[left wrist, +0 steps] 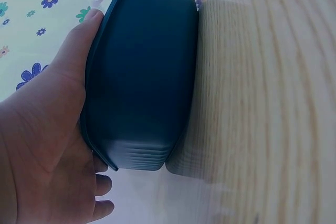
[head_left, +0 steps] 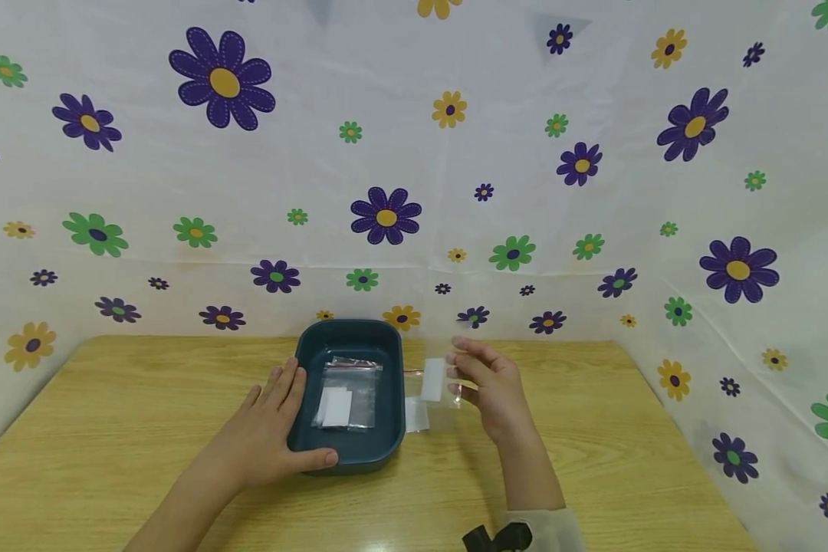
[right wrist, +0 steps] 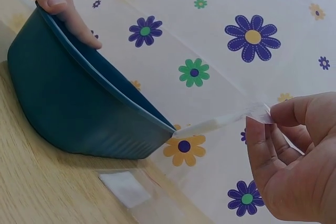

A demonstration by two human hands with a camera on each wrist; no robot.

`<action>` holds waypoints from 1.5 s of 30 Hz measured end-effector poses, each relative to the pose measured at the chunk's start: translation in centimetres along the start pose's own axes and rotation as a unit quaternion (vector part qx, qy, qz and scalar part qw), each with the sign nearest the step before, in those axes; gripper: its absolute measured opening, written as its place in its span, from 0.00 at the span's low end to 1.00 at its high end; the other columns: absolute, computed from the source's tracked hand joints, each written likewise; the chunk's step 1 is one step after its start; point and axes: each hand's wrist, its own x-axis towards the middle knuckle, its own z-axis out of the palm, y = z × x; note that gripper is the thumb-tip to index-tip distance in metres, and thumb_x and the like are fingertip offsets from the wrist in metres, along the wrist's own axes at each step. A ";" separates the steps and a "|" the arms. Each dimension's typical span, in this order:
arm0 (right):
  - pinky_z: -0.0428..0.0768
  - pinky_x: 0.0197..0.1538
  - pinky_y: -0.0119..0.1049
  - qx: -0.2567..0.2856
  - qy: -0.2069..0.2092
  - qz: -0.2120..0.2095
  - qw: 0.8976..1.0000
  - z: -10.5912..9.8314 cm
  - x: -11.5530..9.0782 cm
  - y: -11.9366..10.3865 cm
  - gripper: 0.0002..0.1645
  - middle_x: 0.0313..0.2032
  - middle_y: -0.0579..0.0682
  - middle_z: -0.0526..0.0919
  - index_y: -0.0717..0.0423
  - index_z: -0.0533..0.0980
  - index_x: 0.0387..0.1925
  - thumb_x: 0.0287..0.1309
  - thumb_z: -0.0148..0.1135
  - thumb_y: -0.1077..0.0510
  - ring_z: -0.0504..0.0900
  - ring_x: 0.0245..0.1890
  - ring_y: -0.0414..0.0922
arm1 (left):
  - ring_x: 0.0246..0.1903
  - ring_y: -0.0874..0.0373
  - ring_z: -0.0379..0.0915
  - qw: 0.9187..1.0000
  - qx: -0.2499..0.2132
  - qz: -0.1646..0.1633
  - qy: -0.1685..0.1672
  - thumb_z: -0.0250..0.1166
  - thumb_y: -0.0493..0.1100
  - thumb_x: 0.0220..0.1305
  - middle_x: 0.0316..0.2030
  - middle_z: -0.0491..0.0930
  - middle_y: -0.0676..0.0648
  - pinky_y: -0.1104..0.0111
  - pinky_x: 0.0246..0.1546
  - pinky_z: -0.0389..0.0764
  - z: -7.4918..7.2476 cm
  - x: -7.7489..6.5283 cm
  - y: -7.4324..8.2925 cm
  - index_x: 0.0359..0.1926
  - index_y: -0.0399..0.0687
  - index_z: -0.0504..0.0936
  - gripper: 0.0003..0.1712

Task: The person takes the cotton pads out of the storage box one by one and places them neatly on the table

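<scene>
A clear bag with a white panel (head_left: 433, 379) is held up just right of the blue-green tray (left wrist: 142, 72), above the table. It is pinched at one edge between the thumb and fingers of the right hand (head_left: 493, 392) — a hold apparently chosen so that most of the film is left uncovered. Beneath it, a second bag (head_left: 417, 415) is laid on the table (head_left: 593, 452) beside the tray, seemingly within easy reach. Similar bags (head_left: 352, 395) are kept overlapping inside, contained by the walls. The tray's rim is touched by the left hand (head_left: 265, 437), fingers straight and thumb spread apart — presumably for steadying. Behind, a flowered cloth (head_left: 510, 161) is hung.
</scene>
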 end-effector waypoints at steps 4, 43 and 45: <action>0.85 0.43 0.34 0.002 0.006 0.001 1.000 -0.5 0.2 -0.1 0.21 0.44 0.49 0.83 0.59 0.77 0.59 0.66 0.60 0.62 0.82 0.39 0.42 | 0.76 0.34 0.39 1.000 -0.002 -0.002 -0.001 0.57 0.87 0.45 0.79 0.40 0.35 0.36 0.71 0.48 0.1 0.0 0.0 0.77 0.34 0.48 0.77; 0.82 0.41 0.34 0.001 0.064 0.038 0.997 -2.7 1.5 1.4 0.19 0.43 0.47 0.80 0.59 0.78 0.57 0.67 0.59 0.63 0.81 0.38 0.42 | 0.76 0.33 0.40 1.000 -0.003 0.000 0.000 0.57 0.86 0.46 0.79 0.40 0.35 0.36 0.70 0.49 -0.2 -0.1 0.2 0.78 0.35 0.47 0.76; 0.82 0.41 0.34 0.001 0.066 0.040 0.997 -2.8 1.6 1.5 0.19 0.43 0.47 0.80 0.60 0.78 0.58 0.67 0.58 0.63 0.81 0.39 0.43 | 0.76 0.33 0.40 1.000 -0.003 -0.001 0.000 0.57 0.87 0.45 0.79 0.40 0.35 0.36 0.70 0.49 -0.2 -0.1 0.2 0.78 0.35 0.47 0.76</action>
